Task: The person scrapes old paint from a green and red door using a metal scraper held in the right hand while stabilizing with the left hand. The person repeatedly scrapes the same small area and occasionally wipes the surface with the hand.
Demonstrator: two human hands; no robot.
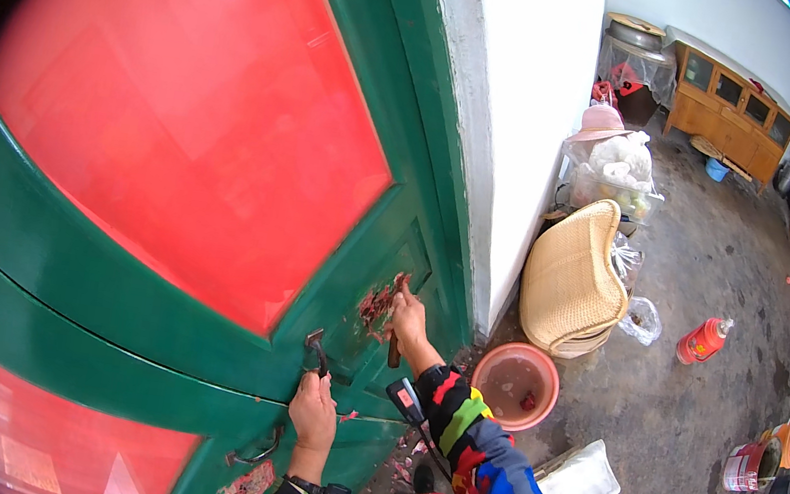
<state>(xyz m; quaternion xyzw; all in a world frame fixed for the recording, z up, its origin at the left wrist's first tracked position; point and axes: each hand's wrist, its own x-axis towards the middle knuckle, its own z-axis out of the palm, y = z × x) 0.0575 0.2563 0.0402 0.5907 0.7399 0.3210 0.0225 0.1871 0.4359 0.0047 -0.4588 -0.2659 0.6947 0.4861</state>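
Note:
A green wooden double door (pixel 148 333) with large red panels fills the left side. My left hand (pixel 314 410) is closed round the curved metal door handle (pixel 317 350). My right hand (pixel 411 321) is at the scraped patch of red paper remnants (pixel 378 305) on the door's lower panel. It is closed on a tool whose brown handle (pixel 394 351) sticks out below the palm; the tool's working end is hidden. A second metal handle (pixel 257 449) and another patch of paper residue (pixel 248 486) are on the other door leaf.
A pink basin (pixel 516 385) of murky water stands beside the doorway, near a woven basket (pixel 576 280). Paper scraps (pixel 402 468) lie by the door's foot. On the concrete floor are a red thermos (pixel 703 341), a white foam box (pixel 581 482) and buckets (pixel 751 464). A wooden cabinet (pixel 730 127) stands behind.

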